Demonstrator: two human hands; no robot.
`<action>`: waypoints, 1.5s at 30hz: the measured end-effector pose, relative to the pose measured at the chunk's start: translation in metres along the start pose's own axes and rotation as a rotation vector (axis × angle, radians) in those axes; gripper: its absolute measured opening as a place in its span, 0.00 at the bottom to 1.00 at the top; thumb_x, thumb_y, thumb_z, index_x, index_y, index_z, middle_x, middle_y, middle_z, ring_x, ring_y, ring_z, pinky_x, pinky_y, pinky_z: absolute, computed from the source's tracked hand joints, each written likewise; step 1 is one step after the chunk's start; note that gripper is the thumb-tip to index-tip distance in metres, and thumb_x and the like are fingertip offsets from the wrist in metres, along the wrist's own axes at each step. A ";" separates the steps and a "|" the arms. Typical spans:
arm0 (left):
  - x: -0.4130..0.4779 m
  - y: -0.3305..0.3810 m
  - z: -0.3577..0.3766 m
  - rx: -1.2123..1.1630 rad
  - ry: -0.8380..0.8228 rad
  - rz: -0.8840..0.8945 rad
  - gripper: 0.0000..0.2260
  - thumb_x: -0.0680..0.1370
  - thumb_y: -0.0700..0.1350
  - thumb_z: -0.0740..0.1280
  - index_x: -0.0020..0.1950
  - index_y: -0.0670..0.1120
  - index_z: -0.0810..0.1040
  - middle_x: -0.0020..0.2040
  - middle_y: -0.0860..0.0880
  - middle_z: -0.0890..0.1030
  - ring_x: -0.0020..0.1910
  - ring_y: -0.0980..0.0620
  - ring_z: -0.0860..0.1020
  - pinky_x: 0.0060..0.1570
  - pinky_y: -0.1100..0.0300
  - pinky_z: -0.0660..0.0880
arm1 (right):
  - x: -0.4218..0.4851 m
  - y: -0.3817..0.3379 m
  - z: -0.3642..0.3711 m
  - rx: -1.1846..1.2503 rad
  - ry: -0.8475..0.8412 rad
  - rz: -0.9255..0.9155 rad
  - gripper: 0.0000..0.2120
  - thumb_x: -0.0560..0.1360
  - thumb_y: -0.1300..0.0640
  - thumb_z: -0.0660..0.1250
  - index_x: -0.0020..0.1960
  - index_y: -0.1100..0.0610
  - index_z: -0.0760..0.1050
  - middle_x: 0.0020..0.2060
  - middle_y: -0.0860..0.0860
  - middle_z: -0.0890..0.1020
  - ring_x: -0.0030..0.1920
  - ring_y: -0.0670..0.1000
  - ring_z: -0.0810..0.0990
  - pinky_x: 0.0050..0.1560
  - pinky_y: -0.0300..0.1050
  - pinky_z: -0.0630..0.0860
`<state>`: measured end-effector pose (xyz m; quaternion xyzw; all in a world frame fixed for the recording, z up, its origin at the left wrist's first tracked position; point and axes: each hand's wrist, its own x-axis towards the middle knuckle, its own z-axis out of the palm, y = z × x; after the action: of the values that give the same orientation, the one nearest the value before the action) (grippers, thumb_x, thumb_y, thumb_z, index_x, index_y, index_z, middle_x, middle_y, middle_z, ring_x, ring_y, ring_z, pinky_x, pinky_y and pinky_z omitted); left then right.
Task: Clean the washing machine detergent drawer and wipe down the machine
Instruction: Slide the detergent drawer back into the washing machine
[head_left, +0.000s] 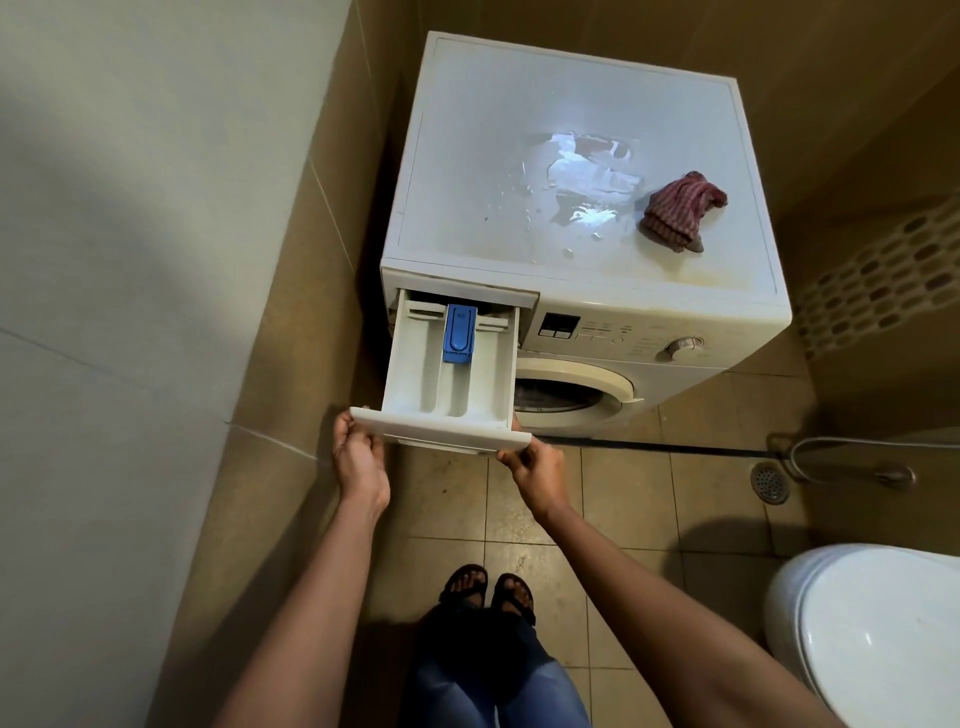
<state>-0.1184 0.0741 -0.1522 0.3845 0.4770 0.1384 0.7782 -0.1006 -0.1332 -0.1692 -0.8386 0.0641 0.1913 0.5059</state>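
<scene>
The white detergent drawer (415, 374) sticks far out of the slot at the top left of the white washing machine (519, 130). A blue insert (459, 332) sits in its middle compartment. My left hand (358, 462) grips the left end of the drawer's front panel. My right hand (535, 470) grips the panel's right end. A crumpled red striped cloth (678, 210) lies on the machine's top at the right, beside a puddle of water (587, 182).
A wall stands close on the left. A white toilet (872, 634) is at the lower right. A floor drain (770, 483) and a spray hose (852, 462) lie on the tiled floor to the right. My sandalled feet (488, 592) stand in front of the machine.
</scene>
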 end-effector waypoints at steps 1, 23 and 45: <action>0.001 -0.001 0.000 -0.013 -0.001 -0.001 0.14 0.82 0.34 0.54 0.51 0.50 0.74 0.50 0.51 0.78 0.52 0.56 0.75 0.66 0.56 0.69 | 0.000 0.001 0.000 -0.001 0.008 -0.008 0.17 0.74 0.64 0.70 0.62 0.60 0.76 0.51 0.51 0.83 0.52 0.46 0.80 0.57 0.42 0.77; 0.004 -0.008 0.005 -0.079 0.040 -0.023 0.13 0.82 0.34 0.55 0.50 0.49 0.75 0.55 0.47 0.78 0.62 0.50 0.74 0.67 0.55 0.70 | 0.003 0.011 0.000 -0.078 0.030 -0.048 0.17 0.74 0.62 0.70 0.63 0.60 0.76 0.49 0.48 0.83 0.48 0.47 0.82 0.54 0.46 0.80; -0.002 0.003 0.003 -0.010 0.014 -0.028 0.13 0.83 0.36 0.54 0.52 0.52 0.74 0.61 0.46 0.75 0.62 0.51 0.73 0.64 0.57 0.71 | -0.001 0.007 0.002 -0.045 0.025 -0.056 0.21 0.75 0.62 0.69 0.67 0.59 0.73 0.50 0.47 0.82 0.49 0.41 0.80 0.55 0.38 0.78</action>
<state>-0.1165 0.0740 -0.1478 0.3728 0.4873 0.1325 0.7785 -0.1040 -0.1354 -0.1755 -0.8536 0.0426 0.1679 0.4913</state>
